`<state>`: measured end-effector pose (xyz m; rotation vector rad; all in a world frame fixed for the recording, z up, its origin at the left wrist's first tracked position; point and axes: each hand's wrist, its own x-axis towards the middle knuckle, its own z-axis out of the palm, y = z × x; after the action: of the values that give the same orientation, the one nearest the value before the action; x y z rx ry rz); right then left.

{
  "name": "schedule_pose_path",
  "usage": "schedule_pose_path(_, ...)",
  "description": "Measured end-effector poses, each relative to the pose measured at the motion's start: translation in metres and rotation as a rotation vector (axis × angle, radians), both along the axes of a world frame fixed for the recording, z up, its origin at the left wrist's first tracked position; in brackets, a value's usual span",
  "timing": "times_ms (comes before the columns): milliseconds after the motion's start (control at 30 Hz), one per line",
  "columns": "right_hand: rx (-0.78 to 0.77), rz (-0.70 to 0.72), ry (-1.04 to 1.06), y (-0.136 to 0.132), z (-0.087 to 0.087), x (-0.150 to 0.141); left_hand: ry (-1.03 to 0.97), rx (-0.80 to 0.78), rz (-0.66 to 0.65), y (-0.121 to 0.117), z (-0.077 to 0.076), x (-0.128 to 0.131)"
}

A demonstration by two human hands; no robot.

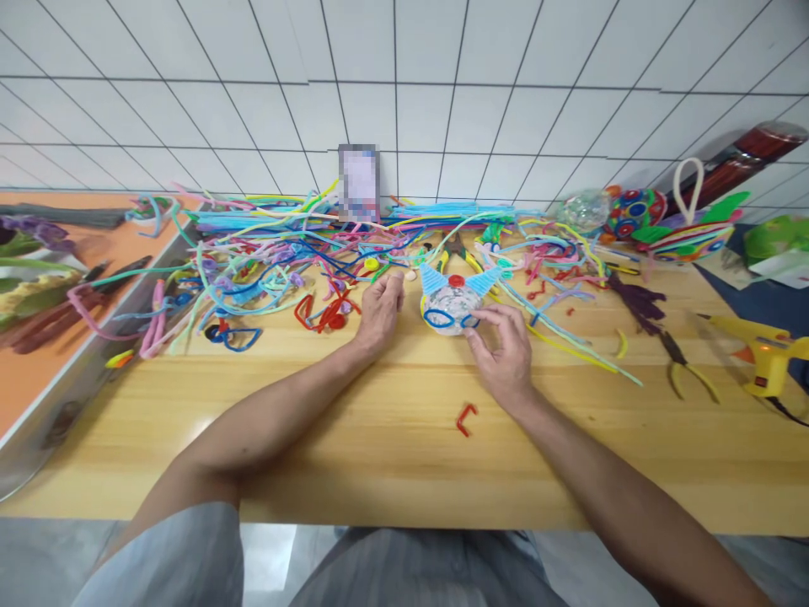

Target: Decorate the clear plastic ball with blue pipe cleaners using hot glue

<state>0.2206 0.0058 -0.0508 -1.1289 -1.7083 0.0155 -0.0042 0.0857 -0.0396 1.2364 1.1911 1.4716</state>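
A whitish, paper-like ball (453,299) stands on the table. It carries two light-blue pipe-cleaner ears (433,281), a red disc (456,281) between them, and a dark-blue pipe-cleaner oval (438,318) at its lower left. My right hand (506,350) pinches a second dark-blue oval (470,320) against the ball's lower right; fingers partly cover it. Left of the ball, my left hand (380,310) is closed, its fingers curled together; anything inside is hidden. A small pale bead or button (410,275) lies by its fingertips.
A bent red pipe-cleaner piece (466,420) lies in front. Tangled pipe cleaners (253,261) spread along the back, with a phone (359,184) upright. Yellow-handled pliers (686,367) and a yellow glue gun (762,354) lie right. A grey-edged orange tray (145,291) stands left.
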Motion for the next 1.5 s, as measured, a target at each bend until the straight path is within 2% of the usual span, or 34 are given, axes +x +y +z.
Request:
schedule_pose_path(200, -0.028, -0.018, 0.004, 0.001, 0.0, 0.001, -0.07, 0.004, -0.088, -0.001, -0.002, 0.004)
schedule_pose_path(300, -0.009, -0.015, 0.002, 0.001, -0.001, 0.002, -0.087, -0.025, -0.061, -0.002, -0.001, 0.003)
schedule_pose_path(533, -0.015, -0.006, 0.009, 0.003, -0.003, 0.001, 0.015, 0.002, -0.006, -0.006, 0.008, 0.002)
schedule_pose_path(733, -0.005, 0.013, 0.024, 0.005, -0.004, 0.002, 0.051, -0.125, -0.043, -0.012, 0.014, 0.005)
schedule_pose_path(833, -0.046, 0.023, 0.043, 0.005, -0.002, 0.004, 0.044, -0.15, -0.179, -0.018, 0.011, 0.003)
schedule_pose_path(900, -0.068, 0.04, 0.088, 0.004, -0.003, 0.002, 0.038, -0.111, -0.332, -0.023, 0.007, 0.0)
schedule_pose_path(967, -0.101, 0.064, 0.185, 0.005, -0.005, -0.001, 0.069, -0.05, -0.487, -0.027, 0.001, -0.003)
schedule_pose_path(1033, -0.167, 0.084, 0.337, 0.006, -0.009, -0.004, 0.139, 0.007, -0.572, -0.028, -0.007, -0.004)
schedule_pose_path(1133, -0.312, 0.056, 0.582, 0.013, -0.018, -0.005, 0.219, 0.088, -0.56, -0.024, -0.017, -0.001)
schedule_pose_path(1233, -0.487, 0.06, 0.73, 0.02, -0.023, 0.001, 0.239, 0.113, -0.536, -0.017, -0.022, 0.006)
schedule_pose_path(1333, -0.575, 0.124, 0.76, 0.022, -0.022, 0.006, 0.213, 0.097, -0.541, -0.013, -0.024, 0.009)
schedule_pose_path(1500, -0.556, 0.125, 0.701, 0.016, -0.013, 0.002, 0.183, 0.099, -0.518, -0.021, -0.023, 0.008)
